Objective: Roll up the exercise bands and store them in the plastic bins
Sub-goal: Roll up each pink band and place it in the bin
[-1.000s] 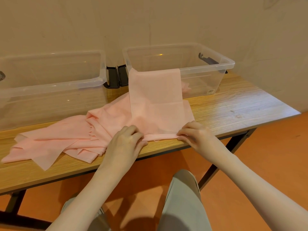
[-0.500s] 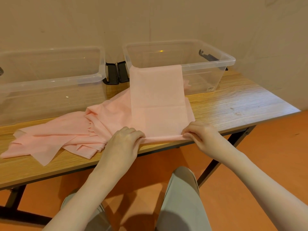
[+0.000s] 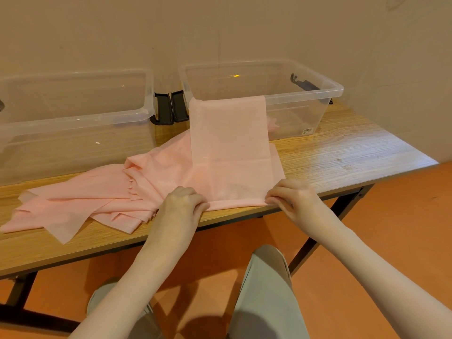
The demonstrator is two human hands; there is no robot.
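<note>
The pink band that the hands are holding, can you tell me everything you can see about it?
The pink band is a long, flat strip of thin, soft, slightly see-through material. Its far end hangs over the front rim of the right clear bin; from there it runs down onto the wooden table, lying on other pink bands. Its near end sits at the table's front edge, where the left hand and right hand pinch its two corners. No roll shows yet.

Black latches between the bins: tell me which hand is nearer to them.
Left. The left hand grips the pink band's near edge almost straight in front of the latches; the right hand pinches the same edge farther to the right.
</note>
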